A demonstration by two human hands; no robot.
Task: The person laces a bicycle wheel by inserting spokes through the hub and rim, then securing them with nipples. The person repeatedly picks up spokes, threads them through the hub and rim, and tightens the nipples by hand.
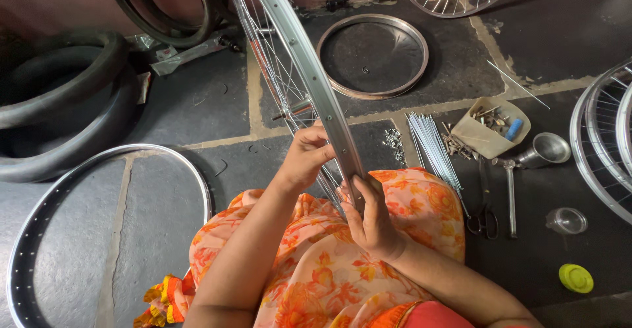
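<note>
Spoked wheel (309, 71) centre frame, upright on my lap, black tyres (59, 104) upper left, bare rim (99, 163) lower left, spoke bundle (431, 143) right, my left hand (306, 157) and right hand (372, 219) both gripping wheel rim

A silver spoked bicycle wheel (309, 78) is held upright on edge, tilted slightly, its lower rim resting on the orange floral cloth (421, 203) over the lap. Its rim is pierced with spoke holes and thin wire spokes are laced to a hub above the cloth.
</note>
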